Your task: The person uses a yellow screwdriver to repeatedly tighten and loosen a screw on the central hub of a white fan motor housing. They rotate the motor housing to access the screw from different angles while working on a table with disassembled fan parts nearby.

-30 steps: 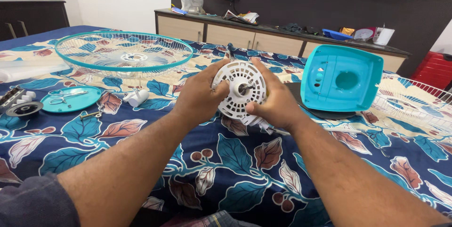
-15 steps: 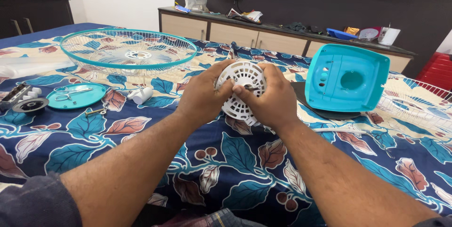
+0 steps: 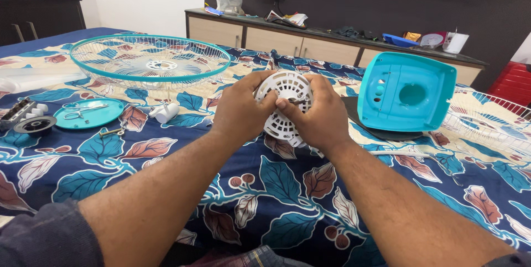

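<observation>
Right now I have both grips clenched on the white vented motor housing (image 3: pixel 285 106), left hand (image 3: pixel 240 109) and right hand (image 3: pixel 321 116) bracing opposite sides, lifted above the floral bedspread (image 3: pixel 276 189) so fingertips reach its centre; the teal cover (image 3: pixel 406 92) sits rightward.

Bare forearms, dark grey sleeve (image 3: pixel 50 234) at left elbow

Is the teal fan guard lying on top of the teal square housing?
No, the round fan guard lies on the bedsheet at far left, well apart from the teal housing at right.
</observation>
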